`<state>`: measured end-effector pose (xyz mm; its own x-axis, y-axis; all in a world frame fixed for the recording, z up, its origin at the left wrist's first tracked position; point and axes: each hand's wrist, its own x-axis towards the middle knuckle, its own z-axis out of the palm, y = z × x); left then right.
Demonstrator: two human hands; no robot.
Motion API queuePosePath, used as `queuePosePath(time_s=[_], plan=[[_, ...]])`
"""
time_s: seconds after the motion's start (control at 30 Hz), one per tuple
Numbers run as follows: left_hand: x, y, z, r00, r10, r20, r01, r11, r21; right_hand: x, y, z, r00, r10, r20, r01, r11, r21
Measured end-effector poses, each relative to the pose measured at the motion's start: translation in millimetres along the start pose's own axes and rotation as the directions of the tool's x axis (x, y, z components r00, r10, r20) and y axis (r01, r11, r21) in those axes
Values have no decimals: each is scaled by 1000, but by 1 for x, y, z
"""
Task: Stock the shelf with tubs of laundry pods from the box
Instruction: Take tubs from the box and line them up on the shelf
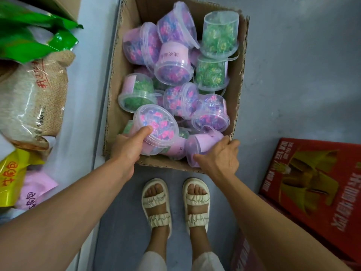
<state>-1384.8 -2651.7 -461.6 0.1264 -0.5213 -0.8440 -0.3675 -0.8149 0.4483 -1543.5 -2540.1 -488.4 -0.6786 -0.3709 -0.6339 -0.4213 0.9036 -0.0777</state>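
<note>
Lifting both tubs from the box's (121, 94) six o'clock edge: your left hand (127, 145) grasps the pink tub (156, 130), your right hand (220, 159) the purple tub (203, 145); raise them level, lids snug.

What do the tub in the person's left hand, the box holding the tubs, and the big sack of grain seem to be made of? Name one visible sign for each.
Tub: clear glossy plastic, likely; the pink and blue pods show through lid and wall.
Box: brown corrugated cardboard, matt; rough perforated edges show on its flaps.
Sack of grain: probably thin clear plastic film; it shines, wrinkles, and the grains show through.
</note>
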Motion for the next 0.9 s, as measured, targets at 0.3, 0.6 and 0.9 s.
queuePosePath(time_s=[0.3,0.6,0.9], plan=[[-4,8,-35,981,4,-194,-22,996,-89,1,-41,-17,642,-738,-208,692,675,-256],[-6,-5,-49,985,-32,-168,12,993,-121,-1,-37,3,809,-587,8,581,803,130],[-10,-6,-44,988,11,-157,-37,986,-163,4,-58,3,967,-205,151,152,942,300]])
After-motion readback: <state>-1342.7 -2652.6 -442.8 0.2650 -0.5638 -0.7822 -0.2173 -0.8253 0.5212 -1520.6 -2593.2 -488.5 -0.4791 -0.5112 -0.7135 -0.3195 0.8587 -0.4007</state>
